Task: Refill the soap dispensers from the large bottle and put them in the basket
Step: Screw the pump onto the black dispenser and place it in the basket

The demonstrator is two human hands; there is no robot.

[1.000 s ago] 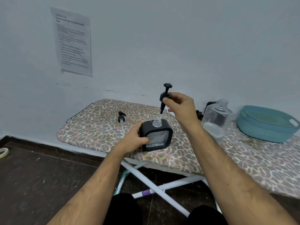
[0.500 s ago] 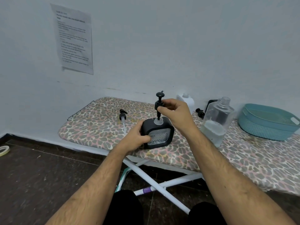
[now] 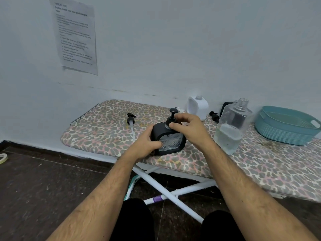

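Observation:
A black square soap dispenser point(image 3: 171, 142) with a clear window stands on the leopard-print ironing board point(image 3: 107, 129). My left hand point(image 3: 147, 141) grips its left side. My right hand point(image 3: 188, 126) pinches the collar of the black pump point(image 3: 172, 116), which sits down in the dispenser's neck. The large clear bottle point(image 3: 231, 129), uncapped and about a third full, stands just right of my right hand. A white dispenser point(image 3: 198, 106) without a pump stands at the wall. The teal basket point(image 3: 286, 126) sits at the far right.
A loose pump with its tube point(image 3: 131, 122) lies on the board to the left. Another black pump point(image 3: 214, 116) and a dark dispenser point(image 3: 225, 106) sit behind the large bottle. A printed sheet point(image 3: 76, 34) hangs on the wall. The board's white legs point(image 3: 166, 190) cross below.
My right hand has lowered the pump, sliding its tube into the black dispenser until the collar reached the neck. My left hand kept its grip on the dispenser.

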